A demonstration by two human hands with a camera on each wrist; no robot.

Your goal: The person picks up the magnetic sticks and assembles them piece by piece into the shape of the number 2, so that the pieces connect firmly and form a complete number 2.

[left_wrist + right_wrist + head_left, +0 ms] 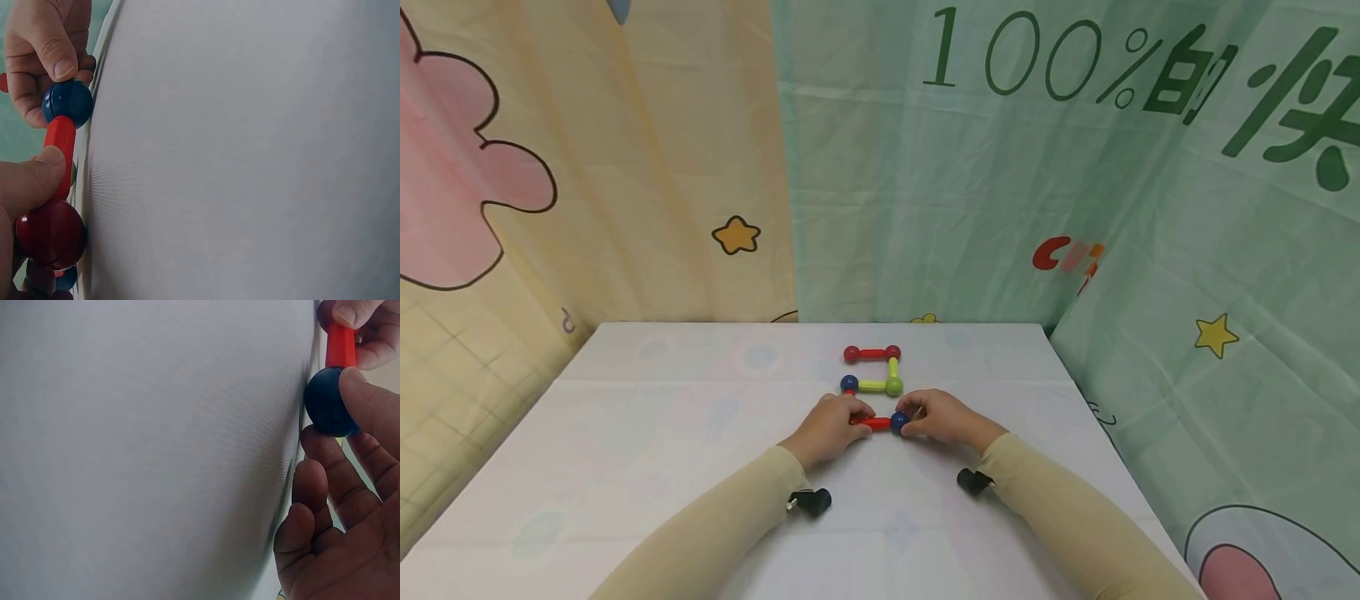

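My left hand (829, 423) pinches a red rod (877, 423) between thumb and fingers. At the rod's right end sits a blue ball (899, 422), pinched by my right hand (946, 417). The left wrist view shows a dark red ball (53, 234) at the rod's other end; from the head it is hidden behind the left hand. Farther back, a linked chain runs from a second blue ball (849, 383) along a yellow-green rod (872, 386) to a green ball (894, 387). Another yellow-green rod (893, 368) leads up to a red ball (892, 352).
A red rod (872, 353) joins that red ball to another red ball (851, 355) at the back. All lie on a white-covered table (625, 467), with printed curtains (910, 208) behind and beside it. A small black camera is strapped at each wrist.
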